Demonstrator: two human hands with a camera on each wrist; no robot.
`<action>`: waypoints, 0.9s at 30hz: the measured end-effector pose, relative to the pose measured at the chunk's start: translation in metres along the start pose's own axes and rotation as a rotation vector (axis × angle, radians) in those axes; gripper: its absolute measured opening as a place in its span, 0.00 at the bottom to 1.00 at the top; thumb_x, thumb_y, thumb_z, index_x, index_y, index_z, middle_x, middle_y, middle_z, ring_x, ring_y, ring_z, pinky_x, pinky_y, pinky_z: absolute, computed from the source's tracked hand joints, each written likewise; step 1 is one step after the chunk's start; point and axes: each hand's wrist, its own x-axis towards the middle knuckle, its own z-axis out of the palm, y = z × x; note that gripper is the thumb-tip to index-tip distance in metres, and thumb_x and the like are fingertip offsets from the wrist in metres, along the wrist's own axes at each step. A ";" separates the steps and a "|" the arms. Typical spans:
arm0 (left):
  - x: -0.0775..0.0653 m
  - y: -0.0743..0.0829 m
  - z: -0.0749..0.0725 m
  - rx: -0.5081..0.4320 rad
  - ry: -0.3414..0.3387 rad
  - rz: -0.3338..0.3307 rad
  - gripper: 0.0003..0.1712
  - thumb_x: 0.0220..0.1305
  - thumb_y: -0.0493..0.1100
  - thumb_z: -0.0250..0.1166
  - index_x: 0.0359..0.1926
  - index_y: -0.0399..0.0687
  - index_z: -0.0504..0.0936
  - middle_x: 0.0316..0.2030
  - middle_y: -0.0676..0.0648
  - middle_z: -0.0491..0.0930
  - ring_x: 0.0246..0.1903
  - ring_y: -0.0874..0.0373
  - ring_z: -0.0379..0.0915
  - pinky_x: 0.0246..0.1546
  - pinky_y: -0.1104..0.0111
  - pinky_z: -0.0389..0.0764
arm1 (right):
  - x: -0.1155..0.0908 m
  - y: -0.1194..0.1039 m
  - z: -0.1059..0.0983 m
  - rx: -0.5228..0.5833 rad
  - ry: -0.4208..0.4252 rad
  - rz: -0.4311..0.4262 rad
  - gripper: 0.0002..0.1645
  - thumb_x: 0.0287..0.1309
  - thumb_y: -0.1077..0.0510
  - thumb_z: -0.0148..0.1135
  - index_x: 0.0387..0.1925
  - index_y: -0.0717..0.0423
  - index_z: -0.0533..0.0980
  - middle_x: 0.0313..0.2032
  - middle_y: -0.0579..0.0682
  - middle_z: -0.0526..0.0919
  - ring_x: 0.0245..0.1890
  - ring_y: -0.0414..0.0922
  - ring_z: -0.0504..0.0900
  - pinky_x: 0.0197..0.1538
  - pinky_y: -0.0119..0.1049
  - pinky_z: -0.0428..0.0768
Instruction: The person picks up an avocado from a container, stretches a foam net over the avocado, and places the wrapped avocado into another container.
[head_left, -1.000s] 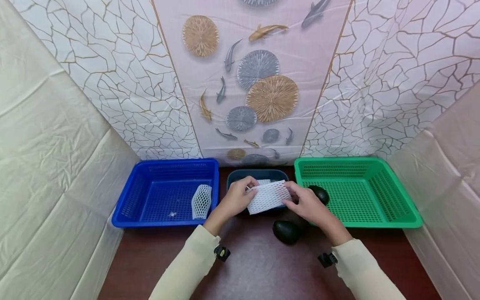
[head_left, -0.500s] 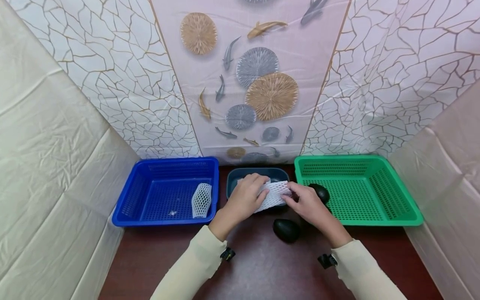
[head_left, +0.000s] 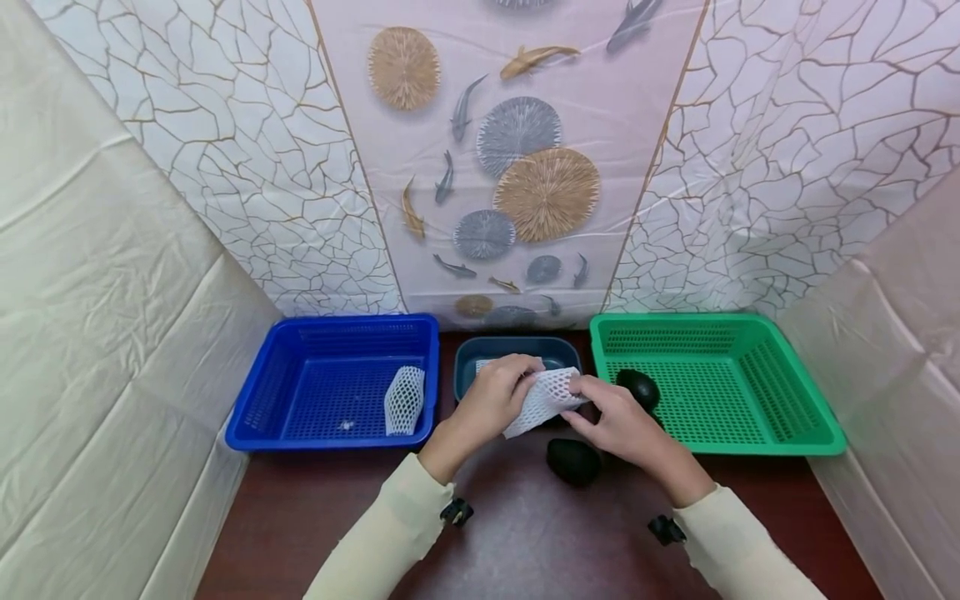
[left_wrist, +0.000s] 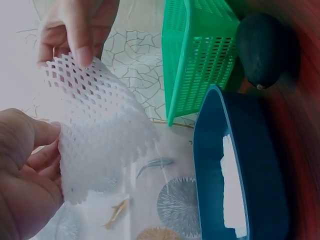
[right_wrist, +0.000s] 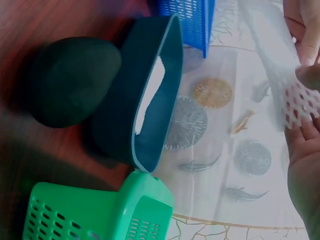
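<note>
A white foam net sleeve is stretched between both hands over the front of a small dark teal container. My left hand grips its left side; in the left wrist view, thumb and fingers pinch the edge of the sleeve. At the sleeve's other end, my right hand pinches the mesh, its thumb on the near side, some fingers hidden. A dark avocado lies on the table just below the hands. More white foam net lies inside the teal container.
To the left stands a blue basket holding a puffed-out white foam net. A green basket on the right has another dark avocado at its left side. Fabric-covered walls enclose the table.
My left hand has shifted right and over the sleeve, taking a new grip. My right hand's fingers have moved further onto the sleeve's end, which now looks more rounded. The avocados stay put.
</note>
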 end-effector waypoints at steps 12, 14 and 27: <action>-0.004 -0.007 -0.007 -0.045 0.034 -0.078 0.05 0.73 0.37 0.63 0.46 0.45 0.84 0.44 0.47 0.85 0.43 0.56 0.82 0.46 0.64 0.84 | -0.010 0.012 0.009 -0.011 0.001 0.006 0.15 0.52 0.67 0.77 0.40 0.52 0.82 0.35 0.42 0.85 0.33 0.34 0.80 0.35 0.32 0.81; -0.005 -0.009 -0.008 -0.050 0.045 -0.085 0.05 0.73 0.36 0.63 0.45 0.44 0.84 0.43 0.47 0.85 0.42 0.57 0.81 0.44 0.65 0.84 | -0.012 0.013 0.009 -0.003 -0.023 0.041 0.14 0.54 0.65 0.76 0.41 0.52 0.83 0.37 0.44 0.88 0.36 0.35 0.83 0.37 0.35 0.84; -0.006 -0.019 -0.007 -0.058 0.085 -0.104 0.04 0.71 0.35 0.65 0.45 0.43 0.85 0.40 0.47 0.83 0.40 0.57 0.80 0.40 0.66 0.83 | -0.028 0.018 0.019 0.092 -0.090 0.162 0.13 0.57 0.65 0.75 0.43 0.51 0.84 0.40 0.44 0.89 0.37 0.33 0.83 0.39 0.34 0.85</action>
